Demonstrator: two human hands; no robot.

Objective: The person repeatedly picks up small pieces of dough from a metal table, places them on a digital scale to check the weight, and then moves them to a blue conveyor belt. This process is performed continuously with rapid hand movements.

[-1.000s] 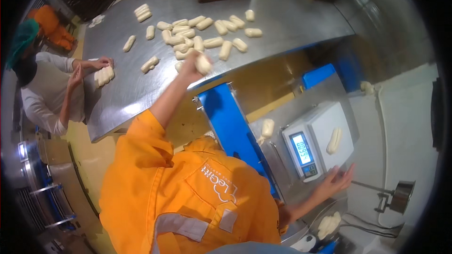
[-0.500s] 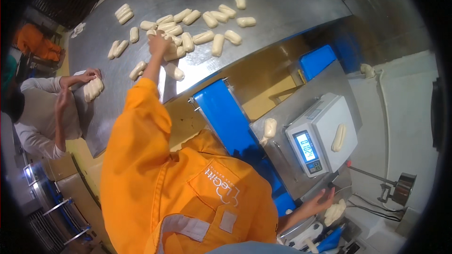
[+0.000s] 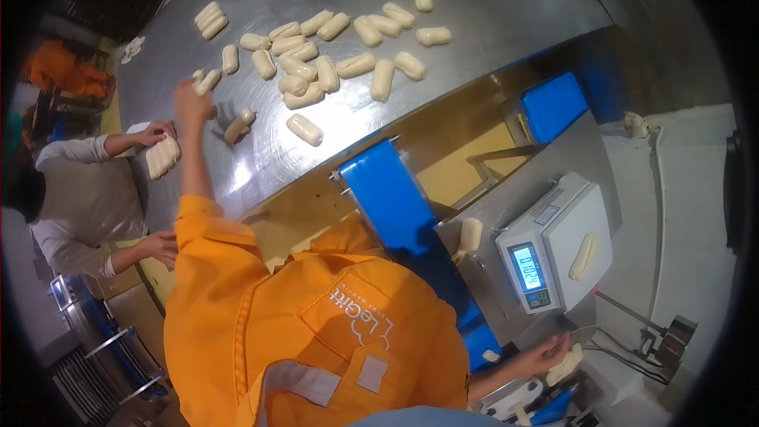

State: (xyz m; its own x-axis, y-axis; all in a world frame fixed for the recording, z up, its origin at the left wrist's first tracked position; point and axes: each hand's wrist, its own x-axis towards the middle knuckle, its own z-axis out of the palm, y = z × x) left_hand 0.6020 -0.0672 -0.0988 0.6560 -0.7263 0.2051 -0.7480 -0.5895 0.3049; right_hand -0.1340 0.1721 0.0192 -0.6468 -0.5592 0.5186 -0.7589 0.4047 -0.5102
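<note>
On the steel table (image 3: 506, 0), my left hand (image 3: 192, 103) reaches to the far left, its fingers curled over one of two pale dough rolls (image 3: 209, 81). The fingers hide much of the other roll of that pair. Several more dough rolls (image 3: 357, 65) lie scattered across the middle of the table. My right hand (image 3: 545, 356) is low on the right, below the scale, fingers apart. Next to it sits a lump of dough (image 3: 565, 365); whether they touch I cannot tell. One dough strip (image 3: 583, 256) rests on the white digital scale (image 3: 557, 237).
Left of my arm a co-worker's hand (image 3: 154, 133) touches a row of dough rolls (image 3: 163, 156). A blue conveyor belt (image 3: 387, 190) runs between table and scale. Another dough roll (image 3: 470, 234) lies beside the scale. A metal arm (image 3: 628, 310) juts out at right.
My left hand has moved left from the main group of dough rolls to the pair. My right hand stays low by the scale, its fingers more bent. The co-worker's other hand has dropped lower.
</note>
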